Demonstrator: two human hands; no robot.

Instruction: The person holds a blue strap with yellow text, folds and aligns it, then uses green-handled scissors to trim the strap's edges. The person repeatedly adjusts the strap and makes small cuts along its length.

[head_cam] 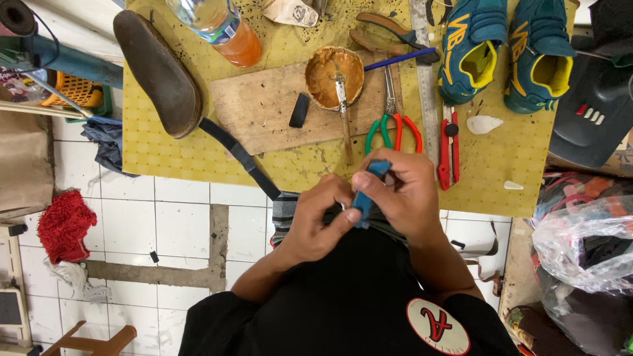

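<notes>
Pinched between both hands, a blue strap (366, 195) sits just off the near edge of the yellow mat (521, 151). Left hand (316, 221) clamps its lower end with thumb and fingers; right hand (405, 194) closes over the upper end. Glue bowl (334, 77), scissors (393, 125) and cutter (449, 148) lie beyond. Working well likely means keeping the strap taut and both thumbs close.

Shoe-repair workshop: shoes (504, 56), sole (158, 72), glue bowl (334, 77), pliers (393, 125).
</notes>
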